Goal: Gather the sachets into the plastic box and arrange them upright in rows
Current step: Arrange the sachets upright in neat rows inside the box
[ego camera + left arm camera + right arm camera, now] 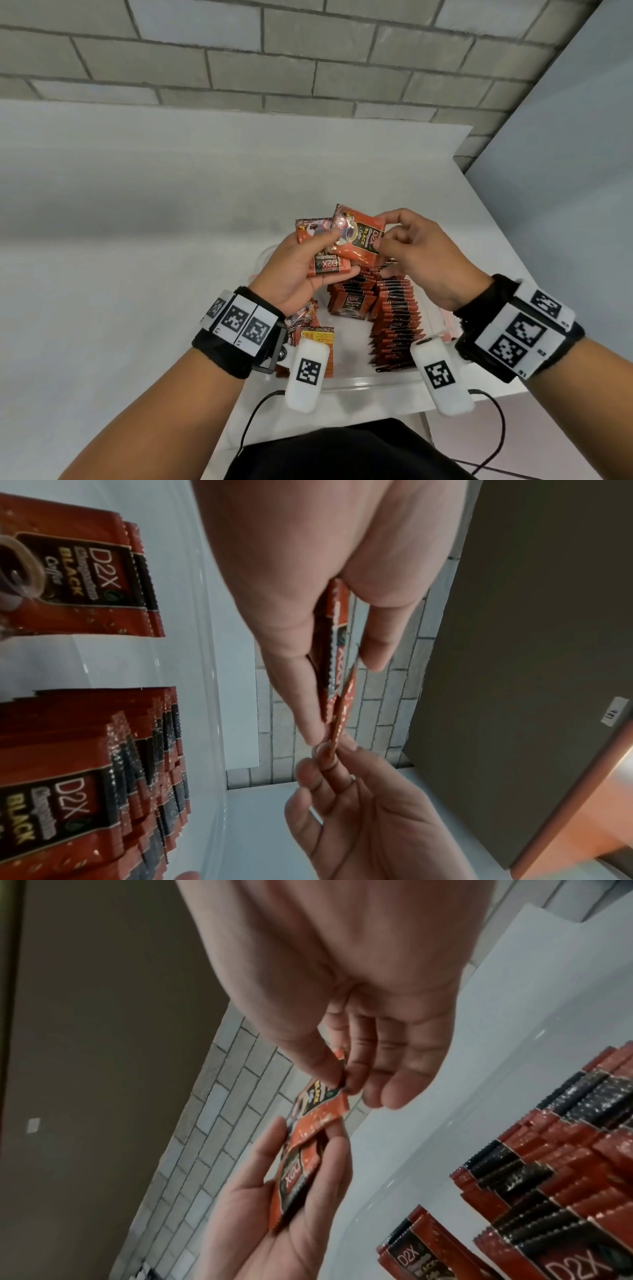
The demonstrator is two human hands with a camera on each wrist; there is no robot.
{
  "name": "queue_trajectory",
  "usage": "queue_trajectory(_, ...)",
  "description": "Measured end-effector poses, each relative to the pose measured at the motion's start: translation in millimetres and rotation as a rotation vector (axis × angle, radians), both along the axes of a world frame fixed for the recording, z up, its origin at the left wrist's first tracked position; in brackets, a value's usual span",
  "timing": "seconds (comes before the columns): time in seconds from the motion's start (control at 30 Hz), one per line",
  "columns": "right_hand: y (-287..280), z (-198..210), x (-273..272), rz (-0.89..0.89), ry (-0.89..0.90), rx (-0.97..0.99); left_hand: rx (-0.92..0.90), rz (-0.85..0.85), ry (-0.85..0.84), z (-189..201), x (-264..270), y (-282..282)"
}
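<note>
Above the clear plastic box [359,382], my left hand [318,253] grips a red and black "D2X Black Coffee" sachet [325,265] between thumb and fingers. My right hand [387,240] pinches the edge of a second sachet [359,236] that overlaps the first. The left wrist view shows the held sachets [337,653] edge-on, with the right hand [342,804] nipping the far end. From the right wrist, thumb and forefinger pinch a sachet corner [339,1080] while the left hand [291,1204] holds the other sachet [298,1172]. Rows of upright sachets [397,318] fill the box.
A shorter row of sachets [349,298] stands beside the long one. Several loose sachets [308,329] lie at the box's left end. The box sits near the right corner of a white table [137,222], with a brick wall [239,51] behind.
</note>
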State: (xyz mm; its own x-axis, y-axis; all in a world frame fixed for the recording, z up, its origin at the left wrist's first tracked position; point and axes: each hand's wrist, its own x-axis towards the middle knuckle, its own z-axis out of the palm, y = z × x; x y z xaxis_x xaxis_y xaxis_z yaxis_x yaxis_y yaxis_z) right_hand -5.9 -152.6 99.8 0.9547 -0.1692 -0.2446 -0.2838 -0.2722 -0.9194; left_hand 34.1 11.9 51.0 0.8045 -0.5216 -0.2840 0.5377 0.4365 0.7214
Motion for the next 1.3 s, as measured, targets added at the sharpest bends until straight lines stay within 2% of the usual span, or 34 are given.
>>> queue_trajectory(0.1, 2.8, 0.5, 0.9, -0.086, 0.05, 0.136, 0.024, 0.014, -0.026, -2.3, -1.2, -0.5)
queue_trajectory(0.17, 2.8, 2.5, 1.1, -0.082, 0.065, 0.153, 0.049, 0.008, -0.065, -4.0, -2.6, 0.7)
queue_trajectory(0.27, 0.5, 4.7, 2.1, -0.067, 0.016, 0.063, 0.067, 0.032, -0.098, -6.6, -3.3, 2.2)
queue_trajectory(0.57, -7.6, 8.6, 10.7, -0.029, -0.034, -0.144, 0.078, 0.18, -0.021, -9.5, 5.8, 13.4)
queue_trajectory(0.63, -13.6, 8.8, 8.8, 0.098, -0.037, -0.354, 0.068, 0.229, 0.023, -10.5, 10.9, 21.3)
queue_trajectory(0.73, -11.8, 1.2, 2.2, 0.407, -0.009, -0.741, 0.038, 0.243, 0.067, -11.2, 13.4, 26.4)
queue_trajectory(0.8, -5.7, -8.6, 0.2, 0.551, 0.011, -0.875, 0.037, 0.216, 0.06, -10.3, 11.7, 26.1)
queue_trajectory(1.07, 14.7, -34.2, 7.8, 0.77, 0.183, -1.102, 0.047, 0.172, 0.003, 1.1, 12.1, 20.9)
queue_trajectory(1.3, 15.9, -44.3, 16.9, 0.826, 0.243, -1.224, 0.045, 0.16, -0.003, 2.0, 13.1, 21.1)
